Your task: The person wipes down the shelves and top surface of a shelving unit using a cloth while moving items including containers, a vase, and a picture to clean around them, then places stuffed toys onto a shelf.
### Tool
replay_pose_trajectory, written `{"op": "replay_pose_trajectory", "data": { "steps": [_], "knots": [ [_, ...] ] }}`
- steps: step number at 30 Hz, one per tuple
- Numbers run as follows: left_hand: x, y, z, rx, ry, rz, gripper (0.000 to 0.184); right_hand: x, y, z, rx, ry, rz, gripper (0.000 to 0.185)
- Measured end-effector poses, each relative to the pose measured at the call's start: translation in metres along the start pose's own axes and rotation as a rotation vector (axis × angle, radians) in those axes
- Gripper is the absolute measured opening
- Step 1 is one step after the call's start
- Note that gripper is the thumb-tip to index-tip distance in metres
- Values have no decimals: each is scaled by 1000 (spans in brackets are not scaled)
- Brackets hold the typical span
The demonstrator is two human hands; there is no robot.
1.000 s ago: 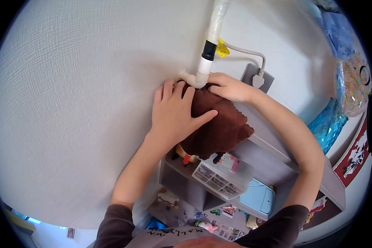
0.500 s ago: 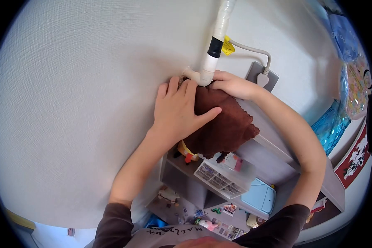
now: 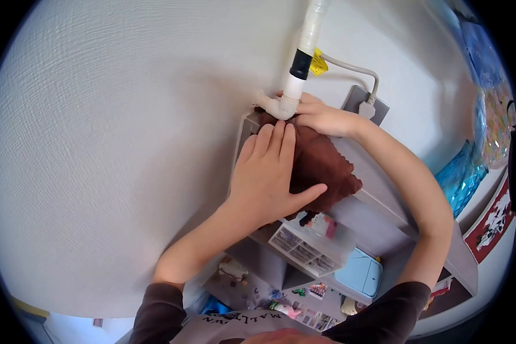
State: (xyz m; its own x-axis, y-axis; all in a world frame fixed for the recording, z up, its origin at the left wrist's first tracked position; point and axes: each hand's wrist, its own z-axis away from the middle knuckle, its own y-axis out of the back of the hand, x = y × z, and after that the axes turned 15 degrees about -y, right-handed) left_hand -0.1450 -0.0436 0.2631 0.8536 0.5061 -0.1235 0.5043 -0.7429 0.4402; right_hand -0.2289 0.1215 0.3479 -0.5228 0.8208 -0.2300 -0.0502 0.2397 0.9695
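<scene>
A brown cloth point(image 3: 325, 163) with a ragged edge lies over the top of a grey shelf unit point(image 3: 378, 195) and hangs down its front. My left hand point(image 3: 265, 180) rests flat on the cloth, its fingers stretched toward the pipe elbow and the thumb out to the side. Behind and beside the white pipe point(image 3: 293, 89), my right hand point(image 3: 329, 119) has its fingers bent around the cloth's far end. The pipe partly hides those fingertips.
A wall socket point(image 3: 366, 106) with a plugged-in grey cable is right of the pipe. Below the cloth are a small drawer organizer point(image 3: 307, 249) and a light-blue box point(image 3: 358, 272). A turquoise translucent object point(image 3: 461, 175) stands at the right. A textured wall point(image 3: 109, 160) borders the left.
My left hand has slid right and down across the cloth, uncovering the shelf's left top corner. My right hand stays beside the pipe, with more fingers showing behind it.
</scene>
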Motion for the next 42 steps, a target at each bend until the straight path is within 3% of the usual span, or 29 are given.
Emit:
{"op": "replay_pose_trajectory", "data": {
  "steps": [2, 8, 11, 18, 21, 24, 27, 31, 35, 42],
  "knots": [
    [0, 0, 0, -22, 3, 9, 80, -6, 3, 4, 84, -41, 304, 39],
    [0, -3, -2, -25, 2, 54, 82, 5, 7, -5, 192, 148, 709, 25],
    [4, -7, -7, 14, 6, 82, 82, 2, 7, -3, 307, 239, 724, 23],
    [-1, -13, -19, 39, -20, 189, 78, -7, 13, 9, 276, 61, 752, 24],
    [1, -6, -11, 116, -54, 183, 73, -8, 8, 7, 273, 47, 605, 26],
    [20, 11, 8, -33, -100, 118, 69, -13, 0, 10, 218, 81, 82, 30],
    [17, 1, 10, -38, -109, 143, 66, -23, -1, 17, -87, -325, -622, 35],
    [18, -8, 6, 15, -87, 210, 67, -7, 3, 9, -55, 64, 223, 32],
    [14, -14, 0, 30, -81, 236, 68, 1, 0, 7, 17, 103, 472, 24],
    [13, -15, -7, 88, -73, 188, 60, -10, 7, 5, 24, -72, 623, 29]
  ]
}}
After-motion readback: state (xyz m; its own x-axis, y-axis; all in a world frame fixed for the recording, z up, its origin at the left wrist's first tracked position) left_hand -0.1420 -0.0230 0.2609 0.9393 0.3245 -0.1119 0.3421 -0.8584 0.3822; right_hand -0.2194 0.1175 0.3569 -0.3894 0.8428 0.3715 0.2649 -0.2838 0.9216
